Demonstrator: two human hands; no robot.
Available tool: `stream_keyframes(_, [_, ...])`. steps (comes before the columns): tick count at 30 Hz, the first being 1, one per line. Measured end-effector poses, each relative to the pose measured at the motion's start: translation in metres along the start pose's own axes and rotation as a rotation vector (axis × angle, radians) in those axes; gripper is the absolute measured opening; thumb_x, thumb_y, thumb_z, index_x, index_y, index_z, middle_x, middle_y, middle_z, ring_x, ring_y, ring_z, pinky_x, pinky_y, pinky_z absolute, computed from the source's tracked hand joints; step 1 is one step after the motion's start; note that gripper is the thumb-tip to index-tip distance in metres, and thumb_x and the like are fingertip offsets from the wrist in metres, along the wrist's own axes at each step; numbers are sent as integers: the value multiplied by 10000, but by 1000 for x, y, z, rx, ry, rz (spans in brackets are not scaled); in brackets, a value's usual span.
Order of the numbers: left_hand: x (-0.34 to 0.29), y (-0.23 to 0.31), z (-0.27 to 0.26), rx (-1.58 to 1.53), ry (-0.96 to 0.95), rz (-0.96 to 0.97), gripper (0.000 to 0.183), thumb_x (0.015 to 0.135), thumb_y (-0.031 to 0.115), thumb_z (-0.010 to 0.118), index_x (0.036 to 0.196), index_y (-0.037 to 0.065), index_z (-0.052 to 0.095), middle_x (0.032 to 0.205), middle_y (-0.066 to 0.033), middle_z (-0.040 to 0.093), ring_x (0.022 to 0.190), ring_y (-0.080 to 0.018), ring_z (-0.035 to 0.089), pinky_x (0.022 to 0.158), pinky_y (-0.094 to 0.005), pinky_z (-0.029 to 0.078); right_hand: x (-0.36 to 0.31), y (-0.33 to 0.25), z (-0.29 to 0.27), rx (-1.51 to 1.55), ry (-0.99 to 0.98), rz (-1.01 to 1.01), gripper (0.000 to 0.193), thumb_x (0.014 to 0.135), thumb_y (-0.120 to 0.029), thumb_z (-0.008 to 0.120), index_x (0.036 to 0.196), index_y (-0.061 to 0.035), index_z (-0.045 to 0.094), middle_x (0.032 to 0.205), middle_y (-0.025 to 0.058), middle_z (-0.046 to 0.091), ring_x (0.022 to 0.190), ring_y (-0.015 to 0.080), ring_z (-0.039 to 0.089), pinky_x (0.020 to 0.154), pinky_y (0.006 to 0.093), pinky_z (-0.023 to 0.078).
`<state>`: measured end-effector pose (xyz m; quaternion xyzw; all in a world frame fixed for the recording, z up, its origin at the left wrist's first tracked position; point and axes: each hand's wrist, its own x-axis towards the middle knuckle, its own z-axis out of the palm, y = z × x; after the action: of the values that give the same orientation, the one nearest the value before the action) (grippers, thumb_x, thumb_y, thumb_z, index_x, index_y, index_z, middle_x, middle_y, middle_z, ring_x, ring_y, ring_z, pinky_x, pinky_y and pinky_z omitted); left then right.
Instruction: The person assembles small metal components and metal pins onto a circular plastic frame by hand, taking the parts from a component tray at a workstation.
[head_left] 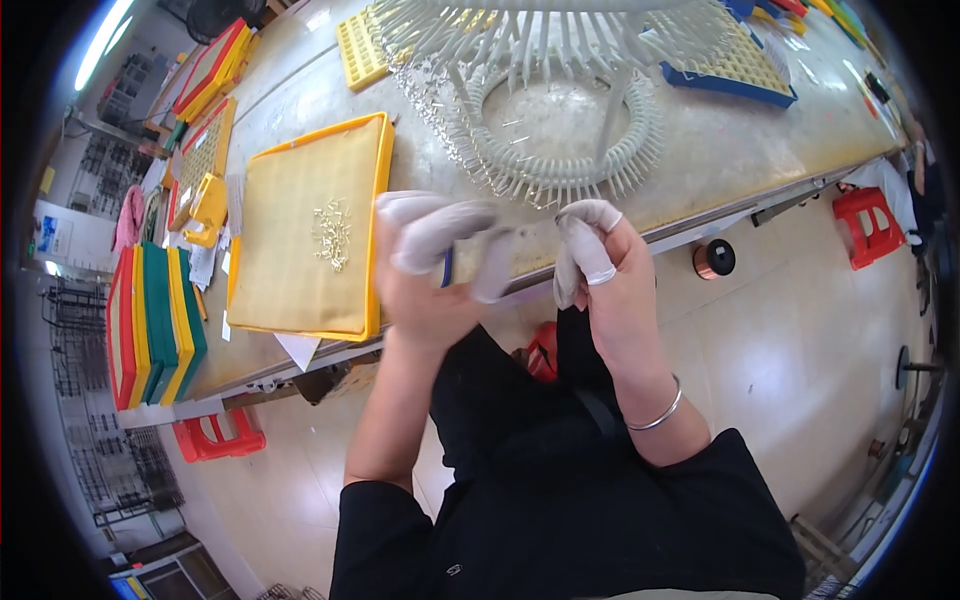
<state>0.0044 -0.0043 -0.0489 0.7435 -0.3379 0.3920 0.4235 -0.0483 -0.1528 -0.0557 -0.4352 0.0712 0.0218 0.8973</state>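
Note:
My left hand [425, 265] is raised in front of the table edge, white covers on its fingers. It is blurred by motion; its thumb stands apart from the fingers, and I see nothing between them. Facing it, my right hand [615, 270] has its covered thumb and fingers pressed together; whatever they pinch is too small to name. Beyond both hands lies a ring of whitish, spring-like coil [645, 120] with many thin prongs. Left of my left hand, a yellow-rimmed tray [290, 190] with a tan lining bears a small heap of shiny metal pieces [332, 237].
Small silvery pieces lie scattered along the coil's left side. A yellow grid tray [360, 50] and a blue-edged one [740, 85] stand farther back. Stacked coloured trays [150, 325] occupy the left corner. A wire spool [714, 260] and red stool [868, 230] are on the floor.

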Motion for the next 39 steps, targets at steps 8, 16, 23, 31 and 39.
stream_keyframes(8, [-9, -89, -131, 674, -168, -441, 131, 761, 66, 645, 885, 28, 659, 820, -90, 609, 753, -186, 576, 647, -283, 456, 1, 23, 8, -227, 167, -411, 112, 898, -53, 508, 987, 15, 501, 633, 15, 520, 494, 59, 459, 482, 200, 388])
stream_keyframes(16, [-9, -122, -121, 501, -281, -707, 178, 786, 112, 643, 928, 11, 678, 817, -121, 664, 698, -174, 630, 655, -279, 486, -3, 22, 9, -304, 159, -389, 111, 910, -93, 505, 972, -1, 509, 565, 10, 488, 482, 63, 441, 475, 196, 357])
stream_keyframes(23, [-18, -156, -104, 439, -373, -660, 164, 707, 142, 652, 783, -3, 633, 728, -158, 592, 698, -297, 569, 657, -394, 454, -4, 27, 9, -446, 188, -420, 189, 878, 0, 477, 1061, -21, 517, 741, 18, 527, 608, 72, 517, 567, 213, 438])
stream_keyframes(31, [-8, -150, -120, 453, -185, -595, 133, 789, 25, 596, 914, -17, 613, 746, -91, 631, 666, -150, 580, 642, -290, 471, -10, 15, 11, -266, 97, -219, 127, 896, -66, 525, 1007, -6, 506, 669, -15, 517, 579, 30, 485, 549, 183, 405])
stream_keyframes(39, [-2, -117, -104, 364, -171, -688, 151, 826, 24, 599, 950, -50, 645, 842, -87, 663, 757, -124, 609, 715, -245, 486, -14, 14, 2, -444, 147, -331, 133, 886, -87, 541, 996, -13, 519, 661, -18, 514, 589, 27, 486, 555, 188, 409])
